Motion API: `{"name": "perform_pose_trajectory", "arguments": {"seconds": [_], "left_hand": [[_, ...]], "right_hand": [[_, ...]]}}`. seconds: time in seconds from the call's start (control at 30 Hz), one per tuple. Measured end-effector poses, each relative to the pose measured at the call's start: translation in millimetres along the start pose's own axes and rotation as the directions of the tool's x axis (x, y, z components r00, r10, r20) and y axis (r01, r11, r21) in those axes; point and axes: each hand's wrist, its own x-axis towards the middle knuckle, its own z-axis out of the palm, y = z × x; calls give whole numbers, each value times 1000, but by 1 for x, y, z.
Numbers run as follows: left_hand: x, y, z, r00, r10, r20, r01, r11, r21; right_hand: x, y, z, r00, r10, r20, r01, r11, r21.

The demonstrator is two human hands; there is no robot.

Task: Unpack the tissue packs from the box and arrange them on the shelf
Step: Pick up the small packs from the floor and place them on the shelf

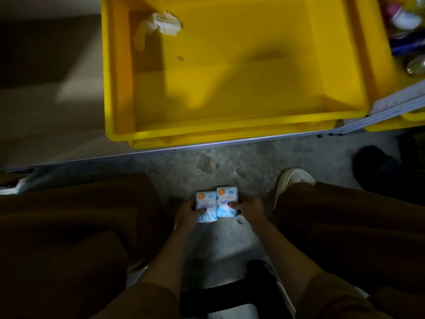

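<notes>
Carrying step: left hand and right hand each grip one tissue pack, side by side, thumbs on top. Next, probably: lift into yellow bin ahead of fingertips.

Yellow crate, white-and-blue tissue packs

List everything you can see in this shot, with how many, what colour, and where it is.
tissue packs: two, white and blue, side by side low in the middle, one in each hand
yellow crate: one, on the shelf, top centre
crumpled paper: one, cream, back left corner of the crate
cans and bottles: several, mixed colours, blurred, top right
concrete floor: grey, below the shelf
shoe: one, white, right of centre
left hand: holds the left pack
right hand: holds the right pack
</notes>
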Motion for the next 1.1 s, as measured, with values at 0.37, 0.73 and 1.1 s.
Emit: {"name": "perform_pose_trajectory", "arguments": {"seconds": [0.37, 0.73, 1.1], "left_hand": [[-68, 79, -31, 958, 276, -75, -283, 954, -98], [-182, 148, -82, 796, 562, -223, -587, 807, -61], [-298, 188, -131, 548, 772, -323, -822, 568, -37]], "right_hand": [[-71, -72, -58, 975, -206, -85, 220, 953, 207], [-204, -135, -111, 852, -502, -150, 518, 850, 96], [-320, -180, -160, 624, -745, -237, 760, 649, -38]]}}
